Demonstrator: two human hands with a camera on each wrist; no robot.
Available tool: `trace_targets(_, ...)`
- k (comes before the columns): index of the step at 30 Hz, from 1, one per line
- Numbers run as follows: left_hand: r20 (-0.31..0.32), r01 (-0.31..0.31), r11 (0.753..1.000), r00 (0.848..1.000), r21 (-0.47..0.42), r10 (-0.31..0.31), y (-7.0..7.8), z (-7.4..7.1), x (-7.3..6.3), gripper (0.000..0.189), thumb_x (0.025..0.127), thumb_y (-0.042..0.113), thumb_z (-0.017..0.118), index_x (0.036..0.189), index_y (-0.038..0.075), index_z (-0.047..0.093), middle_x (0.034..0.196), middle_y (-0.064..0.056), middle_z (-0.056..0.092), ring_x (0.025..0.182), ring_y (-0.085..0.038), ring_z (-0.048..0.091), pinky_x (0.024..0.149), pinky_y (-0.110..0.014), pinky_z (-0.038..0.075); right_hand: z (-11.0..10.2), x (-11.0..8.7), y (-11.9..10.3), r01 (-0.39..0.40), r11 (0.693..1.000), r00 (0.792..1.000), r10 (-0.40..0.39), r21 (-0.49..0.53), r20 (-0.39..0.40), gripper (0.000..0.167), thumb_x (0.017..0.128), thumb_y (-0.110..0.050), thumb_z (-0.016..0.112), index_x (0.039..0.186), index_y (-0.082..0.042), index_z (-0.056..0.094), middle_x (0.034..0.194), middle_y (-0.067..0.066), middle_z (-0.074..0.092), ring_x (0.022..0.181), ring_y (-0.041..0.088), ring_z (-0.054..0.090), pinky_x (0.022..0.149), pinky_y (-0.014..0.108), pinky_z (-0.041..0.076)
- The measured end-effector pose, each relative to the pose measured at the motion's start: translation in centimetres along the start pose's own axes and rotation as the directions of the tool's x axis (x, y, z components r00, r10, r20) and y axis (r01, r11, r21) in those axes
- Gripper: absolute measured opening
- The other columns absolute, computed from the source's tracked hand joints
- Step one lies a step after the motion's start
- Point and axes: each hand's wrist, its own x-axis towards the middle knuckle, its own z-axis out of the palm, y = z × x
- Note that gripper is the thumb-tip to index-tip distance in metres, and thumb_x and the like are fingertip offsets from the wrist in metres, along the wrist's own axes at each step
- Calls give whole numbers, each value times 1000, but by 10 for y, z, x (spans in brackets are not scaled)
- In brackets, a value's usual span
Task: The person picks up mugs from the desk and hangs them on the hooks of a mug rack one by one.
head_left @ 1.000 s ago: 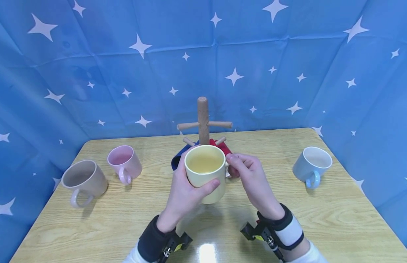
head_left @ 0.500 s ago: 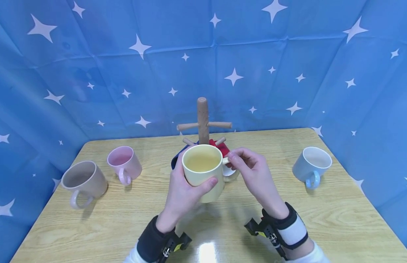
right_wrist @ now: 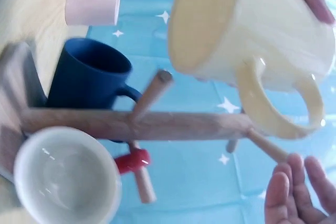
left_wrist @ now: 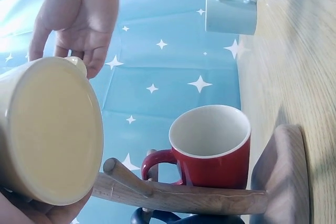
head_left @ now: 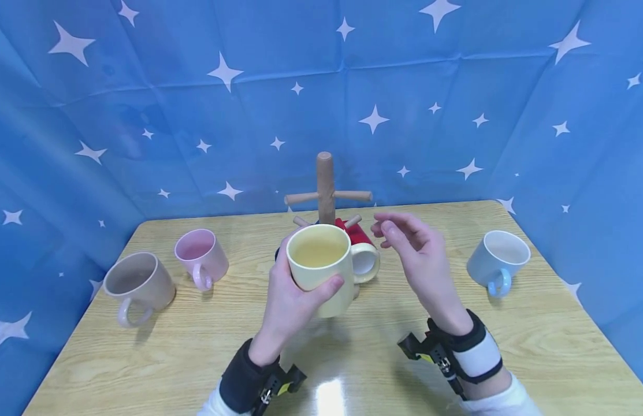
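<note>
My left hand (head_left: 285,306) grips a pale yellow mug (head_left: 316,276) by its body, the thumb across the front and the fingers behind. The mug stands upright above the table, its handle (right_wrist: 257,103) pointing right. Just right of that handle is my right hand (head_left: 425,257), apart from it, with loosely bent fingers and nothing held. Behind the yellow mug rises a wooden mug tree (head_left: 326,185), its upper pegs bare. A red mug (left_wrist: 215,166) with a white inside hangs on a lower peg, and a navy mug (right_wrist: 86,82) hangs low on the other side.
On the wooden table (head_left: 207,358), a pink mug (head_left: 209,260) and a larger beige mug (head_left: 152,289) stand at the left. A light blue mug (head_left: 487,268) stands at the right. A blue curtain (head_left: 279,115) with white stars hangs behind the table.
The right hand has let go of the yellow mug's handle and moved right and away. The left hand keeps its grip, and the mug has turned slightly so its handle shows fully.
</note>
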Motion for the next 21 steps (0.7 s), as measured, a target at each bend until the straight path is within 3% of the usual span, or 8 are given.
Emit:
trace_targets(5,-11,-15,1000,1000,-16,15,1,-2,0,83,80,26,90,150,12,47,135,-12,67,115,-23,67,94,-37,61,-1,24,-14,61,998,998,-62,-29,-10,33,106,-11,59,137,-2,64,124,6,74,112,4,67,94,16,56)
trace_targets(8,-13,-22,1000,1000,-17,22,1,-2,-1,82,80,23,89,150,12,47,134,-12,67,113,-19,68,93,-35,61,1,36,-19,109,989,994,-108,-103,12,37,105,-11,63,141,-4,63,135,17,68,121,9,65,103,21,55)
trace_targets(13,-52,-26,1000,998,6,27,0,-6,-4,81,78,15,88,149,9,48,132,-15,68,109,-15,68,90,-31,60,9,53,-25,170,962,983,-149,-214,112,45,103,-14,67,146,-5,59,145,16,64,134,28,60,112,48,51)
trace_targets(17,-71,-6,1000,997,14,7,-3,-10,-6,80,79,11,87,149,9,49,132,-15,68,109,-17,68,90,-30,59,16,68,-29,193,946,970,-144,-261,196,50,102,-17,69,149,-6,56,147,15,65,134,30,61,110,51,53)
trace_targets(21,-71,23,1000,997,16,-22,-6,-12,-7,78,79,10,86,149,10,49,132,-13,68,108,-19,67,90,-31,59,22,80,-32,175,948,961,-105,-265,258,50,103,-19,69,150,-7,56,142,14,68,132,29,64,108,49,56)
